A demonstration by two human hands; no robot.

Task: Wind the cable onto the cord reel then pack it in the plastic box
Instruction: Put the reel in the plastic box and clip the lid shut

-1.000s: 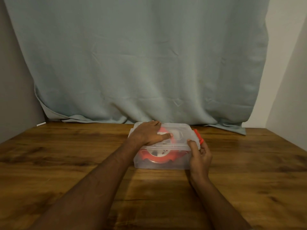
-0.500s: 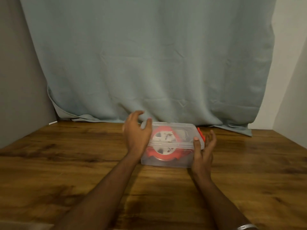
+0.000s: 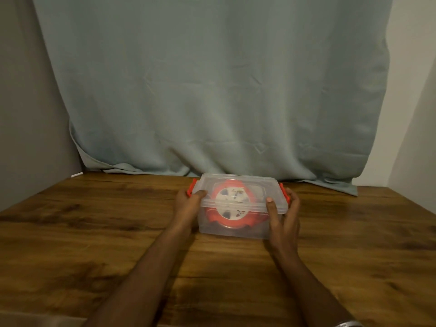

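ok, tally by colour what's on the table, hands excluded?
Clear: 1, lidded clear plastic box
Orange-red: 3, round orange-red cord reel inside the box, left latch, right latch
Total: 4

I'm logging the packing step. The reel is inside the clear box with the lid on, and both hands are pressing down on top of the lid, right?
Not quite. The head view shows the reel inside the clear box with the lid on, but the left hand and right hand are at the box's two ends, by the orange clips, not on top.
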